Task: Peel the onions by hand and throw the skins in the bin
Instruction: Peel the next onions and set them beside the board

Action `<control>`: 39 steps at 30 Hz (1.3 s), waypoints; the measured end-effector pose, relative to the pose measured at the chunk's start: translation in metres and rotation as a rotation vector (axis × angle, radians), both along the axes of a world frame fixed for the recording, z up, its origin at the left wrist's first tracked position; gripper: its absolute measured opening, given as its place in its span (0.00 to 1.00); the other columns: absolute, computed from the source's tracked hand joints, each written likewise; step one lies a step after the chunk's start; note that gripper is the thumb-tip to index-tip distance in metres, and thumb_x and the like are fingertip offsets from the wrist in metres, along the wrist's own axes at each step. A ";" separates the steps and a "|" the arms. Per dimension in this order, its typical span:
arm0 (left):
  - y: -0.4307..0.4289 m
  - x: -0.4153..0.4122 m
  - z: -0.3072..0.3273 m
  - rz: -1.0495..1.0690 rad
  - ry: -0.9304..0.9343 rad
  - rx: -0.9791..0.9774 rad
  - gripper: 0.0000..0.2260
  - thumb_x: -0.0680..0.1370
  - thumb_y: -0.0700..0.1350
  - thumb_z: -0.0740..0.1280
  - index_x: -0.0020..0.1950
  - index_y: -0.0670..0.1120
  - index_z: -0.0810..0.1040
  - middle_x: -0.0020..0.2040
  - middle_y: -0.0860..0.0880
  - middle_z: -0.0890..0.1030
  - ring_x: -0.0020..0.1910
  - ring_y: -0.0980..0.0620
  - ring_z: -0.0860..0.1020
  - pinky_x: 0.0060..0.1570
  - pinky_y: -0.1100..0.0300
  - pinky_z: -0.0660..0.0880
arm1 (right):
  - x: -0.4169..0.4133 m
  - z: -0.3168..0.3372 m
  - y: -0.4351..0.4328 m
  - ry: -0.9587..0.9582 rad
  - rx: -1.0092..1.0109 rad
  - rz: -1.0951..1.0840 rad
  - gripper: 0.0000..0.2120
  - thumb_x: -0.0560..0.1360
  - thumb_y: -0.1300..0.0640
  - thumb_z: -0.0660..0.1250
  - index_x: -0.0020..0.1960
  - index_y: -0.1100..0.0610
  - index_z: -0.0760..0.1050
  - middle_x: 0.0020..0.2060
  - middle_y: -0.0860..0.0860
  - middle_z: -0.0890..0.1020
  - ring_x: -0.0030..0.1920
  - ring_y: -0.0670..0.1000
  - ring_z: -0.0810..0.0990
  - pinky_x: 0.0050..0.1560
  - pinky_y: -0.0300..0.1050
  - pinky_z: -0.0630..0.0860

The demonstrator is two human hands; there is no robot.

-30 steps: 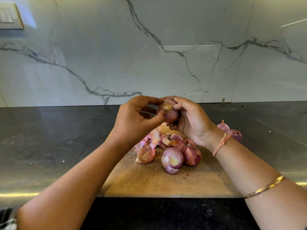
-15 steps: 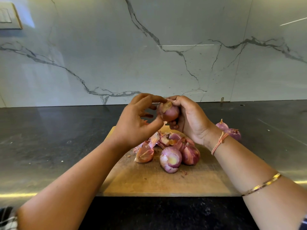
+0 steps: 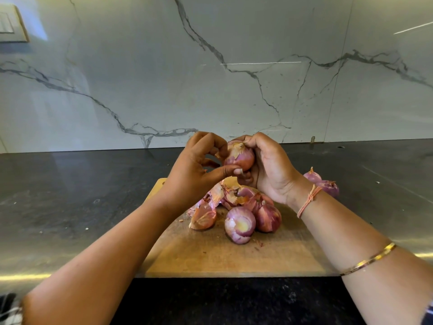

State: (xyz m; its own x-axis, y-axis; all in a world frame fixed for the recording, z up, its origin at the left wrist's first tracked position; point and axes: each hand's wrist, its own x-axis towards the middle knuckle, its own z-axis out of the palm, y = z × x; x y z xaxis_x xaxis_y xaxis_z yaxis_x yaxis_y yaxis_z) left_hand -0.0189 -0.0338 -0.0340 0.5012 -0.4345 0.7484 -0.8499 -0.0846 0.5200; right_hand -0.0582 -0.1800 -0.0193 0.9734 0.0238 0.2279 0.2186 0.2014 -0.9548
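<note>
Onion (image 3: 240, 157) round, purple-pink, papery tan skin partly on, held above board (image 3: 210, 256). Right hand (image 3: 271, 170) curls round it. Left hand (image 3: 192, 170) pinches it, thumb under, forefinger on top. Board wooden, scuffed, on dark glossy counter (image 3: 70, 195). Torn dry skins (image 3: 225, 193) heaped among more onions (image 3: 240, 225) on board. Veined marble wall (image 3: 140, 78) behind.

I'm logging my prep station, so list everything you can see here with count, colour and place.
counter: one, dark grey
wall: one, white marble, behind
switch plate: one, pale, top left
cutting board: one, tan wood, on the counter
held onion: one, purple, partly skinned, above the board
onions on board: at least three, purple, board's middle
loose skins: one pile, pink-brown, behind those onions
onions on counter: two, purple, right of the board
hands: two; left hand pinches held onion, right hand grips it
</note>
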 end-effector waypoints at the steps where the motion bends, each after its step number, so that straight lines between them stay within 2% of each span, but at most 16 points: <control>1: 0.000 0.000 0.000 0.009 0.006 -0.006 0.14 0.67 0.53 0.72 0.46 0.56 0.71 0.49 0.54 0.72 0.48 0.55 0.77 0.47 0.66 0.77 | 0.000 0.000 0.000 0.006 0.004 0.002 0.19 0.77 0.56 0.50 0.37 0.56 0.77 0.31 0.55 0.73 0.29 0.49 0.62 0.26 0.37 0.56; 5: 0.002 -0.001 0.001 0.022 0.028 -0.012 0.17 0.66 0.54 0.72 0.49 0.60 0.69 0.54 0.50 0.75 0.50 0.56 0.79 0.47 0.66 0.78 | 0.002 -0.001 0.000 0.031 0.006 0.027 0.19 0.78 0.55 0.50 0.37 0.58 0.76 0.31 0.55 0.71 0.28 0.49 0.62 0.26 0.38 0.56; 7: 0.003 -0.002 0.001 0.032 0.017 -0.025 0.15 0.65 0.54 0.73 0.47 0.59 0.70 0.51 0.49 0.76 0.49 0.57 0.79 0.46 0.66 0.77 | 0.001 0.000 -0.001 0.044 0.014 0.041 0.17 0.78 0.54 0.50 0.40 0.59 0.73 0.28 0.54 0.71 0.26 0.48 0.62 0.26 0.38 0.56; 10: 0.002 -0.003 0.003 0.082 -0.023 -0.030 0.11 0.66 0.54 0.71 0.43 0.56 0.72 0.46 0.54 0.74 0.45 0.64 0.76 0.43 0.71 0.74 | 0.001 0.002 -0.003 0.045 0.064 0.031 0.14 0.77 0.54 0.50 0.43 0.60 0.70 0.25 0.53 0.72 0.24 0.48 0.63 0.27 0.38 0.57; 13: 0.000 -0.008 0.003 0.055 0.116 -0.074 0.10 0.69 0.53 0.70 0.45 0.55 0.72 0.47 0.54 0.77 0.44 0.63 0.78 0.41 0.67 0.76 | 0.003 0.002 -0.005 0.013 0.081 -0.001 0.12 0.77 0.56 0.51 0.49 0.59 0.71 0.31 0.55 0.75 0.26 0.48 0.65 0.27 0.37 0.59; 16: -0.001 -0.008 0.003 0.014 0.228 -0.147 0.12 0.72 0.47 0.73 0.49 0.54 0.72 0.47 0.56 0.78 0.42 0.60 0.79 0.40 0.62 0.78 | 0.003 0.000 -0.005 -0.031 -0.030 -0.033 0.12 0.77 0.57 0.51 0.51 0.57 0.73 0.41 0.55 0.77 0.33 0.49 0.70 0.27 0.37 0.61; 20: 0.000 -0.007 0.002 0.050 0.269 -0.172 0.12 0.72 0.43 0.71 0.49 0.54 0.72 0.44 0.55 0.78 0.38 0.59 0.80 0.36 0.65 0.76 | 0.003 -0.004 -0.001 -0.085 -0.179 -0.075 0.12 0.77 0.58 0.54 0.46 0.54 0.76 0.42 0.54 0.78 0.37 0.49 0.73 0.27 0.38 0.62; 23: 0.000 -0.006 0.002 0.095 0.252 -0.177 0.12 0.72 0.41 0.71 0.49 0.54 0.72 0.44 0.54 0.78 0.38 0.57 0.79 0.35 0.66 0.75 | 0.005 -0.004 -0.001 -0.100 -0.189 -0.068 0.11 0.69 0.53 0.58 0.45 0.53 0.77 0.44 0.55 0.79 0.40 0.51 0.74 0.29 0.39 0.63; 25: 0.000 -0.005 0.002 0.140 0.237 -0.174 0.13 0.72 0.37 0.69 0.48 0.54 0.71 0.44 0.53 0.78 0.36 0.57 0.79 0.35 0.67 0.74 | 0.004 -0.003 -0.001 -0.097 -0.187 -0.052 0.10 0.69 0.53 0.58 0.45 0.53 0.77 0.43 0.54 0.78 0.39 0.51 0.74 0.29 0.40 0.62; 27: 0.000 -0.004 0.003 0.162 0.230 -0.172 0.14 0.72 0.35 0.68 0.47 0.54 0.71 0.42 0.53 0.78 0.35 0.59 0.79 0.35 0.68 0.74 | 0.003 -0.002 -0.001 -0.087 -0.155 -0.029 0.09 0.75 0.57 0.57 0.45 0.54 0.76 0.42 0.54 0.78 0.38 0.50 0.74 0.29 0.40 0.61; 29: 0.000 -0.004 0.003 0.161 0.224 -0.175 0.15 0.73 0.34 0.69 0.47 0.53 0.71 0.41 0.53 0.78 0.35 0.59 0.78 0.36 0.68 0.75 | 0.003 -0.002 -0.002 -0.059 -0.098 -0.029 0.12 0.78 0.60 0.53 0.45 0.54 0.75 0.40 0.53 0.78 0.36 0.49 0.73 0.29 0.39 0.62; 33: 0.001 -0.003 0.004 0.148 0.229 -0.189 0.14 0.73 0.33 0.68 0.46 0.52 0.72 0.40 0.54 0.78 0.34 0.59 0.77 0.36 0.67 0.76 | 0.004 -0.001 -0.004 -0.017 -0.012 -0.066 0.12 0.78 0.59 0.52 0.46 0.56 0.73 0.41 0.55 0.77 0.34 0.49 0.72 0.27 0.37 0.64; 36: 0.003 0.000 0.004 0.209 0.204 -0.173 0.13 0.74 0.34 0.69 0.44 0.53 0.73 0.39 0.54 0.79 0.34 0.58 0.77 0.37 0.64 0.77 | 0.005 0.003 -0.006 0.008 0.121 -0.072 0.12 0.78 0.58 0.51 0.46 0.57 0.72 0.41 0.57 0.76 0.28 0.49 0.72 0.26 0.35 0.64; 39: 0.004 0.003 0.002 0.310 0.131 -0.068 0.11 0.74 0.37 0.70 0.42 0.53 0.75 0.41 0.55 0.79 0.37 0.58 0.78 0.38 0.69 0.75 | 0.005 0.006 -0.009 0.032 0.207 -0.076 0.11 0.78 0.57 0.51 0.47 0.58 0.71 0.40 0.59 0.74 0.26 0.50 0.69 0.26 0.36 0.64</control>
